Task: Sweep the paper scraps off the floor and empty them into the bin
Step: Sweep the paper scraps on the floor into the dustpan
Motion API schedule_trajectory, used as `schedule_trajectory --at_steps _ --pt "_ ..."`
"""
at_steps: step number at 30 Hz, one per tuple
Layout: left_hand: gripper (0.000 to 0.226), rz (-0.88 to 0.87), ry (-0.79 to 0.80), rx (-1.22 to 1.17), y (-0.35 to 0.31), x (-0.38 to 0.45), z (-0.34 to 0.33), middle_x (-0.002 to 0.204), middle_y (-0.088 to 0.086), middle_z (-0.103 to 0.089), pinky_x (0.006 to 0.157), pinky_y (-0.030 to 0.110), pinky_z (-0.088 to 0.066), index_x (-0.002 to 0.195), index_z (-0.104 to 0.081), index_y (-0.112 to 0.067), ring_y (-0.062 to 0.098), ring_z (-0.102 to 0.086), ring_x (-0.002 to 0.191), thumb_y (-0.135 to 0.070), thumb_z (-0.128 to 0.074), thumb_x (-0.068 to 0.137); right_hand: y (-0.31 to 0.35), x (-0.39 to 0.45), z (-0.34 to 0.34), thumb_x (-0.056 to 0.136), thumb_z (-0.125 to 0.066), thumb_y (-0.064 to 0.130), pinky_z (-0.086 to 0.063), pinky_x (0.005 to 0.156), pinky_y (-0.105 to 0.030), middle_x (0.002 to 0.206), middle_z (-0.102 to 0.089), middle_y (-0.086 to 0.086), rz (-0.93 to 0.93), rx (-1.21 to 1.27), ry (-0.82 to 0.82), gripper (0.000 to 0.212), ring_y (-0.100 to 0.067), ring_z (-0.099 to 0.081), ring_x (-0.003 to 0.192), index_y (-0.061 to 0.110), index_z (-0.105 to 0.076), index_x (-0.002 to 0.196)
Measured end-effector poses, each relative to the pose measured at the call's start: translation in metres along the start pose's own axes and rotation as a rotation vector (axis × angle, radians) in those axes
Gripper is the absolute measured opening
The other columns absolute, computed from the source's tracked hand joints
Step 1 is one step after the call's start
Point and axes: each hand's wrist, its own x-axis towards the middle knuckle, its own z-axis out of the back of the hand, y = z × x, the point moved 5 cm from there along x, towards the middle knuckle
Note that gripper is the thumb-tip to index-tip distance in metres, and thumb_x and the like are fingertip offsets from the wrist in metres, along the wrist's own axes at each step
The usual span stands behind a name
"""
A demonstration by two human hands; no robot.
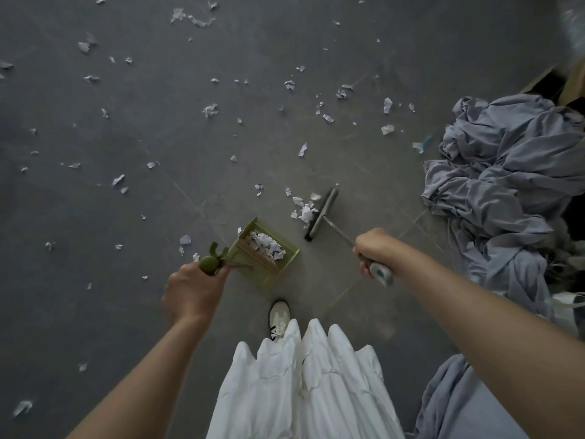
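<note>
My left hand (191, 289) grips the green handle of an olive dustpan (286, 259) that stands on the grey floor and holds a heap of paper scraps (264, 243). My right hand (372, 250) grips the grey handle of a broom (323, 213), whose head rests on the floor to the right of the pan. A small pile of scraps (305, 212) lies against the left side of the broom head. Many more white scraps (210, 109) are scattered over the floor, mostly to the left and far side.
A crumpled heap of grey-blue cloth (506, 185) lies at the right, with more cloth (449, 400) at the lower right. A cardboard box edge (544, 80) shows at the far right. My white skirt (300, 384) and one shoe (279, 315) are below the dustpan.
</note>
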Motion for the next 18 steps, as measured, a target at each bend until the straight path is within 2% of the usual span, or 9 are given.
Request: schedule_trajectory --at_steps 5,8,10,12,15,18 --pt "0.056 0.026 0.015 0.021 -0.007 0.014 0.003 0.086 0.022 -0.069 0.065 0.036 -0.041 0.085 -0.073 -0.006 0.043 -0.066 0.087 -0.062 -0.067 0.080 0.027 0.011 0.011 0.092 -0.041 -0.001 -0.036 0.049 -0.028 0.062 -0.048 -0.014 0.011 -0.109 -0.046 0.016 -0.023 -0.046 0.048 -0.005 -0.048 0.079" --pt "0.055 0.059 0.021 0.013 -0.014 0.021 0.002 0.087 0.022 -0.069 0.065 0.035 -0.040 0.088 -0.073 -0.006 0.043 -0.066 0.087 -0.060 -0.067 0.082 0.042 0.021 0.021 0.090 -0.046 0.006 -0.046 0.057 -0.037 0.066 -0.060 -0.023 0.053 -0.236 -0.104 0.021 -0.038 -0.063 0.066 -0.007 -0.054 0.077" --pt "0.058 0.073 0.023 0.016 -0.018 0.024 -0.001 0.088 0.022 -0.069 0.065 0.035 -0.039 0.089 -0.072 -0.003 0.043 -0.066 0.088 -0.060 -0.065 0.083 0.047 0.023 0.031 0.088 -0.046 0.007 -0.048 0.060 -0.035 0.054 -0.062 -0.021 0.040 -0.319 -0.146 0.024 -0.038 -0.067 0.070 -0.005 -0.055 0.068" --pt "0.059 0.075 0.020 0.029 -0.025 0.024 -0.005 0.088 0.022 -0.069 0.064 0.034 -0.038 0.090 -0.071 -0.002 0.043 -0.066 0.089 -0.060 -0.064 0.084 0.053 0.022 0.045 0.087 -0.045 0.009 -0.044 0.052 -0.026 0.040 -0.056 -0.012 0.032 -0.439 -0.202 0.027 -0.029 -0.062 0.057 0.000 -0.056 0.065" --pt "0.056 0.073 0.018 0.037 -0.034 0.023 -0.009 0.085 0.021 -0.068 0.063 0.034 -0.038 0.086 -0.071 -0.004 0.042 -0.066 0.086 -0.059 -0.063 0.086 0.057 0.029 0.066 0.089 -0.046 0.010 -0.035 0.043 -0.022 0.051 -0.054 -0.013 0.066 -0.551 -0.266 0.020 -0.022 -0.049 0.046 -0.001 -0.057 0.078" --pt "0.055 0.086 -0.001 0.039 -0.045 0.020 -0.014 0.084 0.022 -0.068 0.064 0.034 -0.039 0.084 -0.071 -0.004 0.043 -0.066 0.086 -0.058 -0.064 0.086 0.065 0.041 0.079 0.087 -0.046 0.009 -0.037 0.041 -0.020 0.052 -0.055 -0.014 0.086 -0.626 -0.263 0.018 -0.020 -0.051 0.040 -0.002 -0.055 0.076"
